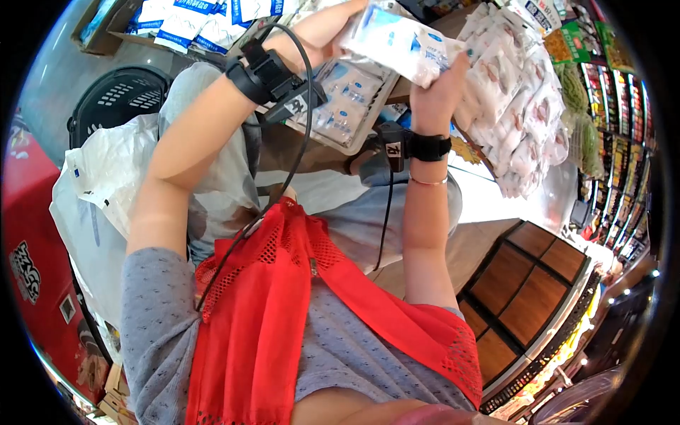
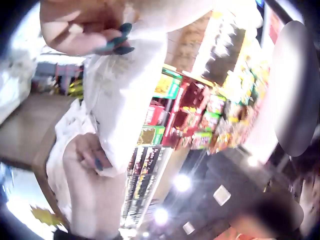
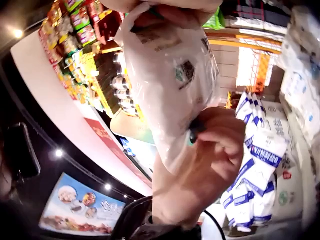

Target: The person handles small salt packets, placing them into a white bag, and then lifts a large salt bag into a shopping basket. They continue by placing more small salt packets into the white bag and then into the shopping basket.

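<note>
A white plastic packet with blue print (image 1: 407,46) is held up between my two hands above the goods. My left hand (image 1: 333,39) grips its left end and is partly hidden behind it in the head view. At the opposite end, my right hand (image 1: 439,92) pinches the packet with thumb and fingers. The right wrist view shows a small dark square print on the packet (image 3: 170,75), with my left hand (image 3: 205,155) bent around its lower edge. Below the packet lies a clear plastic tray (image 1: 350,147) of similar white-and-blue packets.
Blue-and-white packets (image 1: 188,25) lie in a box at upper left. A large heap of white packets (image 1: 510,106) stands right of my right hand. A black basket (image 1: 117,92) and a white plastic bag (image 1: 106,163) are at left. Dark-framed wooden panels (image 1: 524,276) stand at lower right.
</note>
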Motion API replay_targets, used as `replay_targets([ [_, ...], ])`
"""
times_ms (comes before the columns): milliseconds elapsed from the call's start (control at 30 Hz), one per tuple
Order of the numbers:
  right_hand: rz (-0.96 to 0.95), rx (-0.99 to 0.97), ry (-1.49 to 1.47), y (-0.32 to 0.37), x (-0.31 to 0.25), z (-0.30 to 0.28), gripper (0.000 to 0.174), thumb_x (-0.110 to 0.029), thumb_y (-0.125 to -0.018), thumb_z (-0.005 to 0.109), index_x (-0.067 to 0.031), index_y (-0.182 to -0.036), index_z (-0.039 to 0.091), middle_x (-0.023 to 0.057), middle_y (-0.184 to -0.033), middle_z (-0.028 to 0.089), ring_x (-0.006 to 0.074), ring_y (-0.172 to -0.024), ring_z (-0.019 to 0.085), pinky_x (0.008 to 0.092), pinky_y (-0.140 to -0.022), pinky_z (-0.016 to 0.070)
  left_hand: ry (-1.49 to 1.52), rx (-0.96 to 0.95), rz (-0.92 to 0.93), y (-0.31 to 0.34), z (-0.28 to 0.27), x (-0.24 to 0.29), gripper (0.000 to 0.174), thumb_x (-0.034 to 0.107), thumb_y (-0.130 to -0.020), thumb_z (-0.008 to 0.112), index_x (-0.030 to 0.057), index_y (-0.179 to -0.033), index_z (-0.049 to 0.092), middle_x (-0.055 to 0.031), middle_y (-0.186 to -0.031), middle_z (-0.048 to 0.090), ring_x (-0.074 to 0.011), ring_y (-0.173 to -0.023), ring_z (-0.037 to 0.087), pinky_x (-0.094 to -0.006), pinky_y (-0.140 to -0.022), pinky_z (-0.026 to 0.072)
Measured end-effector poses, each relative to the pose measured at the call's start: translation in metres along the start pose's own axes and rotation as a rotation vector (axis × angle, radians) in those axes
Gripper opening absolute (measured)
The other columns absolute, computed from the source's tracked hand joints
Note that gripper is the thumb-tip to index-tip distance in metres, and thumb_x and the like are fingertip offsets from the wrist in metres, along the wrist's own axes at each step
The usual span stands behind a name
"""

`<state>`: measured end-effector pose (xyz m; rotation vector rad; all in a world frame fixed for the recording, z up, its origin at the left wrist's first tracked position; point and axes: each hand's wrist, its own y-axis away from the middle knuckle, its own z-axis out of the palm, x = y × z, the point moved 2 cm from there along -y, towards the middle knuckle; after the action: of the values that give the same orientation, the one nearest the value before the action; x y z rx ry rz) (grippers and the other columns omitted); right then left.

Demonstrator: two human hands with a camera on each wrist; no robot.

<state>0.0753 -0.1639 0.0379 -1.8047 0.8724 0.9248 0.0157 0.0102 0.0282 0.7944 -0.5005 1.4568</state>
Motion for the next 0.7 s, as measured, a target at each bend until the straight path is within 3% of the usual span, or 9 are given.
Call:
replay_targets([
  [67,0.404,0.097,-0.736,-0.009,-0.003,-0.001,0.041,-0.041,-0.093,0.034,-0.0050,-0.110,0.046,0.0054,-0.104,0.058,0.0196,-0.094,0.057,0.0312,-0.076,0.0480,0.108,0.000,-0.123,0.011,0.014,-0.016,0.042,0.045,-0.088,0.047,0.0075,-0.103,0.058,-0.0005,-0.095,0.063,-0.0096,-0.087,0.059,-0.0280,-0.070,0.0471],
  [100,0.378,0.085,-0.743,-0.012,-0.008,-0.002,0.042,-0.040,-0.093,0.034,-0.0045,-0.110,0.047,0.0059,-0.104,0.058,0.0197,-0.093,0.058,0.0313,-0.076,0.0481,0.088,-0.042,-0.228,0.015,0.016,-0.022,0.054,0.053,-0.084,0.048,0.0119,-0.119,0.049,-0.0017,-0.114,0.057,-0.0147,-0.103,0.054,-0.0364,-0.084,0.0445],
  [200,0.299,0.070,-0.759,-0.016,-0.020,-0.005,0.043,-0.040,-0.093,0.036,-0.0030,-0.111,0.048,0.0074,-0.103,0.059,0.0203,-0.090,0.059,0.0316,-0.075,0.0485,0.327,-0.181,-0.262,0.021,0.035,-0.035,0.056,0.053,-0.085,0.046,0.0121,-0.122,0.047,-0.0036,-0.115,0.057,-0.0185,-0.106,0.054,-0.0398,-0.087,0.0445],
  [333,0.229,-0.006,-0.664,-0.020,-0.029,-0.009,0.037,-0.033,-0.091,0.043,0.0001,-0.106,0.050,0.0087,-0.098,0.060,0.0175,-0.083,0.061,0.0279,-0.068,0.0493,0.146,-0.118,-0.104,0.006,0.022,-0.045,0.053,0.051,-0.086,0.046,0.0133,-0.124,0.044,-0.0030,-0.119,0.055,-0.0185,-0.105,0.055,-0.0325,-0.081,0.0490],
  [467,0.402,-0.190,-0.234,-0.031,-0.001,-0.028,0.037,-0.032,-0.087,0.053,0.0019,-0.101,0.053,0.0061,-0.086,0.061,0.0134,-0.072,0.061,0.0230,-0.057,0.0472,0.404,-0.069,-0.109,-0.001,0.027,-0.028,0.034,0.023,-0.092,0.041,-0.0025,-0.111,0.053,-0.0109,-0.102,0.062,-0.0195,-0.094,0.060,-0.0289,-0.082,0.0470],
  [500,0.432,-0.246,-0.108,-0.033,0.005,-0.030,0.039,-0.034,-0.086,0.054,0.0022,-0.100,0.053,0.0063,-0.087,0.062,0.0134,-0.073,0.060,0.0231,-0.058,0.0469,0.334,-0.013,-0.121,0.004,0.027,-0.019,0.032,0.023,-0.089,0.049,-0.0023,-0.108,0.056,-0.0120,-0.101,0.062,-0.0194,-0.089,0.061,-0.0284,-0.077,0.0479],
  [600,0.584,-0.246,-0.357,-0.033,0.033,-0.024,0.040,-0.034,-0.088,0.052,0.0035,-0.100,0.053,0.0086,-0.091,0.062,0.0158,-0.080,0.061,0.0271,-0.064,0.0488,-0.779,0.179,0.457,0.012,0.023,0.010,0.033,0.025,-0.081,0.060,-0.0026,-0.099,0.060,-0.0135,-0.092,0.064,-0.0200,-0.081,0.062,-0.0284,-0.069,0.0483],
  [633,0.561,-0.188,-0.519,-0.032,0.043,-0.017,0.041,-0.035,-0.088,0.050,0.0036,-0.102,0.053,0.0103,-0.095,0.062,0.0184,-0.089,0.060,0.0313,-0.071,0.0494,-0.929,0.317,0.433,0.018,0.026,0.012,0.032,0.026,-0.073,0.067,-0.0025,-0.088,0.063,-0.0136,-0.081,0.065,-0.0204,-0.072,0.062,-0.0291,-0.064,0.0479],
  [700,0.475,-0.128,-0.572,-0.025,0.050,-0.002,0.045,-0.037,-0.083,0.059,0.0044,-0.099,0.051,0.0044,-0.079,0.056,0.0101,-0.067,0.051,0.0220,-0.056,0.0405,-1.211,0.358,0.372,0.028,0.038,0.018,0.031,0.025,-0.071,0.069,-0.0021,-0.085,0.063,-0.0128,-0.075,0.064,-0.0214,-0.068,0.062,-0.0299,-0.062,0.0477],
])
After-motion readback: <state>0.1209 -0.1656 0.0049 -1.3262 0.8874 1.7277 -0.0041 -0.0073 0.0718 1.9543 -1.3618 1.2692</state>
